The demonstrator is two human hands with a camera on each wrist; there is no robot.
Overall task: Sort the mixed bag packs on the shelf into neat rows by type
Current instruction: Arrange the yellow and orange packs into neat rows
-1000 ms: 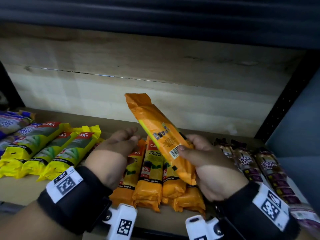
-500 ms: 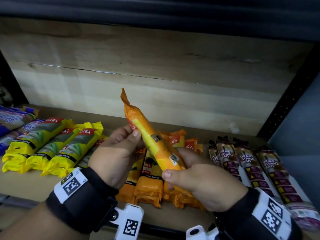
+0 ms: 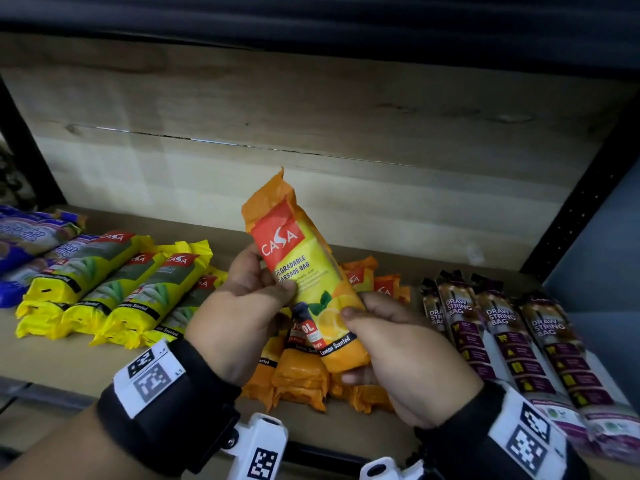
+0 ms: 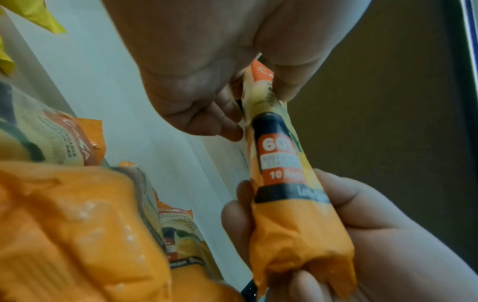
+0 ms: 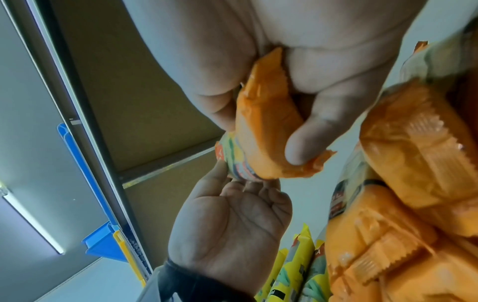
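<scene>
Both hands hold one orange pack [image 3: 311, 282] upright above the shelf [image 3: 48, 358], label facing the head camera. The left hand [image 3: 239, 320] pinches its middle between thumb and fingers; the right hand [image 3: 398, 358] wraps around its lower end. Beneath them, more orange packs [image 3: 298, 375] lie in a cluster. Yellow packs [image 3: 114, 289] sit in a row to the left, brown packs [image 3: 512, 334] to the right, blue packs [image 3: 24, 240] at the far left.

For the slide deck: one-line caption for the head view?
Both hands, left hand and right hand, hold an orange lemon-scented pack label-up above the orange row on the shelf.
</scene>
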